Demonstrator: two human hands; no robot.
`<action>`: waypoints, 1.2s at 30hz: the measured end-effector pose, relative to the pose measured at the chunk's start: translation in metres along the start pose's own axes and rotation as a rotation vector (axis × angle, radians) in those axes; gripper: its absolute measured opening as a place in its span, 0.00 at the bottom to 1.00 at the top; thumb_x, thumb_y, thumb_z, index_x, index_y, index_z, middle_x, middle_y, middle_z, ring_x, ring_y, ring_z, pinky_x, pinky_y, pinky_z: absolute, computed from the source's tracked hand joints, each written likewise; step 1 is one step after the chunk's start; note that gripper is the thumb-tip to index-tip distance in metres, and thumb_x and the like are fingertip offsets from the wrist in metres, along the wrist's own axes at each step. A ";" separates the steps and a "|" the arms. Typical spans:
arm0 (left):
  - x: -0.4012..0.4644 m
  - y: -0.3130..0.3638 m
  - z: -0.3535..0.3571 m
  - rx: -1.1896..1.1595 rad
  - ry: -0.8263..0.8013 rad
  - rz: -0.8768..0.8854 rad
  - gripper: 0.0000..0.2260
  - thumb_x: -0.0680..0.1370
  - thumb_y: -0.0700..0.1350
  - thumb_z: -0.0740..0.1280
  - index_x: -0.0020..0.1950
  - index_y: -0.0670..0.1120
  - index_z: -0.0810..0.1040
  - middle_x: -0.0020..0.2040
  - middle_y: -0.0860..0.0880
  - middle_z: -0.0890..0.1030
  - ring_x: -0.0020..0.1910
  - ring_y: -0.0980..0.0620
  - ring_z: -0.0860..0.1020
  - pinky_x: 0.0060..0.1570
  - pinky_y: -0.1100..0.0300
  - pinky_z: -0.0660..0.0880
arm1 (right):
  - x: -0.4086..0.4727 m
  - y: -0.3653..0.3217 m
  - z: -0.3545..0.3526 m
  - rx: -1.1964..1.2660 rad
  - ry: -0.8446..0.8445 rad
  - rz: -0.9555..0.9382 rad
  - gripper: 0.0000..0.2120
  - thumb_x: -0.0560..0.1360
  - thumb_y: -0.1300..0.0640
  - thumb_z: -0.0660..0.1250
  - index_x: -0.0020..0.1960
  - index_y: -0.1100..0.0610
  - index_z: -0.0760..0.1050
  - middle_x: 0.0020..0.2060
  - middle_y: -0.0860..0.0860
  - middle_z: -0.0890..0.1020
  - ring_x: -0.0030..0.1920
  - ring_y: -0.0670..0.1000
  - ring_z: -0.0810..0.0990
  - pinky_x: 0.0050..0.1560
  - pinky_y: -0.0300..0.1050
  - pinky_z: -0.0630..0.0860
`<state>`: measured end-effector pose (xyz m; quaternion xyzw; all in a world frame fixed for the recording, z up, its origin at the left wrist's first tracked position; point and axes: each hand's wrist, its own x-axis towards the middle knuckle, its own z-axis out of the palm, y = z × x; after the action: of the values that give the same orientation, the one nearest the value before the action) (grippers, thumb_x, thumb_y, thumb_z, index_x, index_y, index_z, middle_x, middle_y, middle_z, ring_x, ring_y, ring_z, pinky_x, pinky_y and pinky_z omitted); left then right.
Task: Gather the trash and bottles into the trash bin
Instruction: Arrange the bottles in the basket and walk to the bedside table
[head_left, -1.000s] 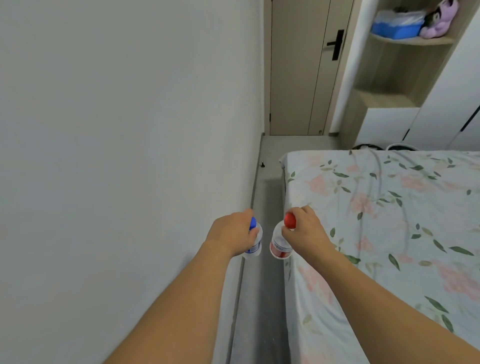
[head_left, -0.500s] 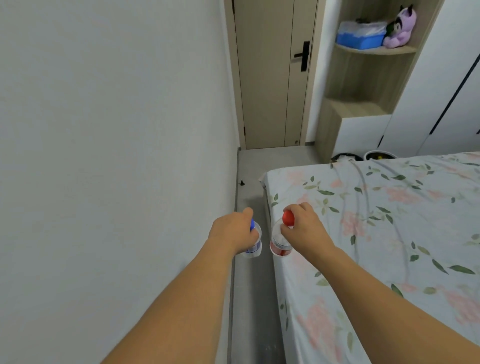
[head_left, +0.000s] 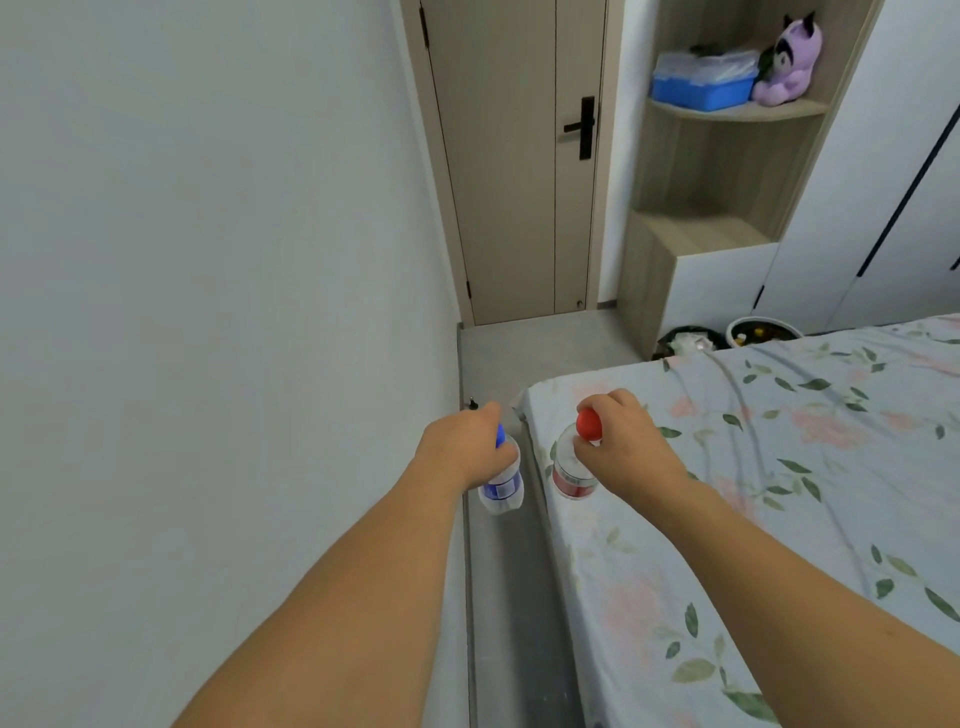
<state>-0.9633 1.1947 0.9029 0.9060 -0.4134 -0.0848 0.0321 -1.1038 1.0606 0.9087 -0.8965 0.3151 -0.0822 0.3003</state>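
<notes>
— What is each hand carrying?

— The left hand (head_left: 465, 447) has its fingers (head_left: 488, 415) curled round the neck of a clear bottle with a blue cap (head_left: 500, 475), which hangs below the fist over the strip of floor (head_left: 514, 597) between the wall (head_left: 208, 312) and the bed (head_left: 753, 493). The right hand (head_left: 626, 449) pinches a second clear bottle, the one with the red cap (head_left: 574, 467), just under that cap, its body dangling beneath the fingers above the bed's near corner.

— How do the two bottles sit relative to each other?

— Side by side and apart, with a gap of floor and mattress edge between them. The blue label lies below the left fingers, the red label below the right.

— And the bins?

— Well beyond both sets of fingers, past the far edge of the bed, two round containers stand on the floor at the foot of the corner shelf (head_left: 727, 228): a dark bin (head_left: 688, 340) with pale scraps inside and, just beside it, a white-rimmed bin (head_left: 761, 332) with something yellow in it.

— Anything else ahead?

— A closed door (head_left: 509, 171) with a black handle (head_left: 584, 127) straight beyond the left fingers. On the upper shelf rest a blue tray (head_left: 701, 93) and a purple plush toy (head_left: 789, 62).
</notes>
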 end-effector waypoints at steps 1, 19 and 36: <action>0.012 -0.003 0.000 -0.005 -0.018 -0.001 0.09 0.77 0.52 0.60 0.52 0.49 0.68 0.42 0.48 0.77 0.37 0.49 0.75 0.36 0.58 0.72 | 0.012 0.001 -0.002 -0.004 -0.016 0.008 0.20 0.76 0.57 0.67 0.67 0.55 0.68 0.62 0.51 0.69 0.59 0.54 0.73 0.59 0.48 0.75; 0.231 -0.089 -0.031 -0.045 -0.011 -0.029 0.10 0.77 0.51 0.61 0.54 0.48 0.68 0.45 0.46 0.79 0.42 0.45 0.79 0.45 0.51 0.80 | 0.249 -0.031 0.006 0.023 -0.018 -0.029 0.17 0.76 0.58 0.65 0.64 0.56 0.71 0.60 0.52 0.71 0.57 0.55 0.73 0.57 0.47 0.73; 0.446 -0.136 -0.063 -0.045 -0.058 -0.038 0.11 0.77 0.52 0.61 0.55 0.48 0.68 0.46 0.46 0.78 0.43 0.46 0.78 0.44 0.53 0.77 | 0.465 -0.029 -0.004 0.043 -0.011 -0.002 0.16 0.76 0.58 0.65 0.64 0.56 0.71 0.61 0.53 0.71 0.58 0.55 0.74 0.58 0.47 0.72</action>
<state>-0.5632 0.9468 0.8909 0.9099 -0.3948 -0.1211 0.0387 -0.7239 0.7911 0.9100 -0.8907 0.3108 -0.0842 0.3209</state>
